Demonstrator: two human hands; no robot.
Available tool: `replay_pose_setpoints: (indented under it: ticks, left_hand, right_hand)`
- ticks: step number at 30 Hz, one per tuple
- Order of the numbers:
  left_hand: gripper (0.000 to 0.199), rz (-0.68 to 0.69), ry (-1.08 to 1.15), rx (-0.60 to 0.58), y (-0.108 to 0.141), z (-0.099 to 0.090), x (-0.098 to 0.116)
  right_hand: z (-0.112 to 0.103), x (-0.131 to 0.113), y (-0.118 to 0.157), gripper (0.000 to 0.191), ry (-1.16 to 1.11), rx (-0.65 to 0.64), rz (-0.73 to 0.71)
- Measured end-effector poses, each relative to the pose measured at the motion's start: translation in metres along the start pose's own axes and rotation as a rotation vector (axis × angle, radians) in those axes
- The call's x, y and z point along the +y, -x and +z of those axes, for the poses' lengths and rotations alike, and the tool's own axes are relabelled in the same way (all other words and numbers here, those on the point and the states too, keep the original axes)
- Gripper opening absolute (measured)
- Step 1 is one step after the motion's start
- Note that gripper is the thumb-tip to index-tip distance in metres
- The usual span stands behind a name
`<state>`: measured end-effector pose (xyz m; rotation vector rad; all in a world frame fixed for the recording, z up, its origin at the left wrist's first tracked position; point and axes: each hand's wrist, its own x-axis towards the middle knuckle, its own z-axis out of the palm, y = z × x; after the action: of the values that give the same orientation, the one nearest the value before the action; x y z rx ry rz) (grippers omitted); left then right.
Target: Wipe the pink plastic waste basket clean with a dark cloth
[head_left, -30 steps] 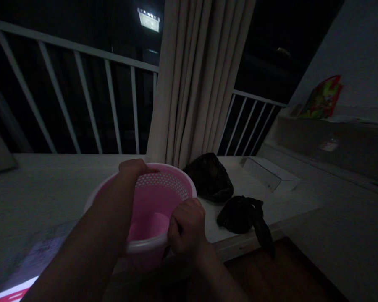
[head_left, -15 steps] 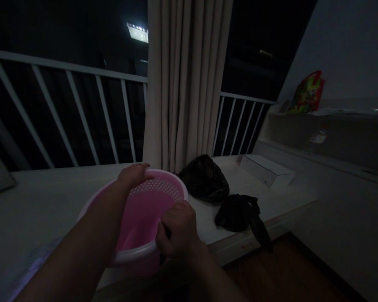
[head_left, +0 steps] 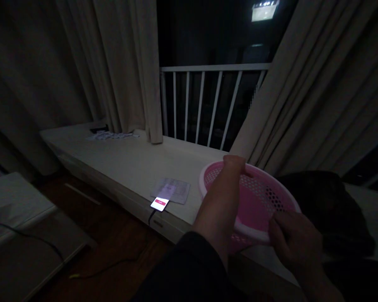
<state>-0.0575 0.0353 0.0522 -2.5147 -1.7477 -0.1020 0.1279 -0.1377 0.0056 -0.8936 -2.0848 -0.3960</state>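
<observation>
Both hands grip a pink plastic basket [head_left: 255, 201] with a perforated upper band and a pale rim, on the white window ledge [head_left: 126, 161]. My left hand [head_left: 235, 162] reaches across it and is closed over the far rim; its fingertips are partly hidden. Fingers curled in a fist, my right hand [head_left: 294, 237] clasps the near right rim. Inside, the visible part of the basket shows only pink plastic. To the right of the basket lies a black plastic bag [head_left: 327, 209], dim and partly cut off by my right arm.
A phone [head_left: 160, 204] with a lit screen lies at the ledge's front edge, a cable hanging from it, beside printed paper [head_left: 176, 191]. More papers [head_left: 110, 135] lie at the far left. Curtains [head_left: 126, 63] and a white railing [head_left: 204, 105] stand behind; a white cabinet [head_left: 19, 209] is at left.
My view has swung left, so the basket and hands now appear farther right. The phone, papers and cabinet have come into view; the white box has gone out. Both hands keep their hold.
</observation>
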Motion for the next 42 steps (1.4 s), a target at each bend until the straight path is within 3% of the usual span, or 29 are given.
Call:
replay_pose_setpoints:
  ticks: [6,12,16,19,25,37,42]
  left_hand:
    - [0.036,0.043,0.031,-0.013,-0.026,0.007,0.020]
    - [0.033,-0.002,0.047,-0.095,-0.025,0.001,0.014]
    - [0.070,0.000,0.070,-0.146,-0.031,-0.007,0.010]
    - [0.089,-0.069,0.065,-0.153,-0.035,-0.007,0.008]
    - [0.087,-0.072,0.049,-0.123,-0.039,0.000,0.005]
    - [0.089,-0.069,0.046,-0.149,-0.034,-0.006,0.009]
    - [0.085,-0.071,0.067,-0.118,-0.036,-0.002,0.008]
  right_hand:
    - [-0.004,0.007,0.008,0.028,-0.051,-0.037,-0.059]
    - [-0.008,0.003,-0.004,0.027,-0.037,-0.057,-0.034]
    - [-0.009,0.002,-0.011,0.023,-0.135,-0.065,0.040]
    - [-0.010,0.002,-0.012,0.021,-0.076,-0.074,0.091]
    - [-0.003,-0.001,-0.012,0.020,-0.001,-0.016,0.151]
    - [0.000,-0.005,-0.008,0.021,-0.057,0.054,0.201]
    - [-0.002,-0.008,-0.010,0.021,-0.042,-0.004,0.213]
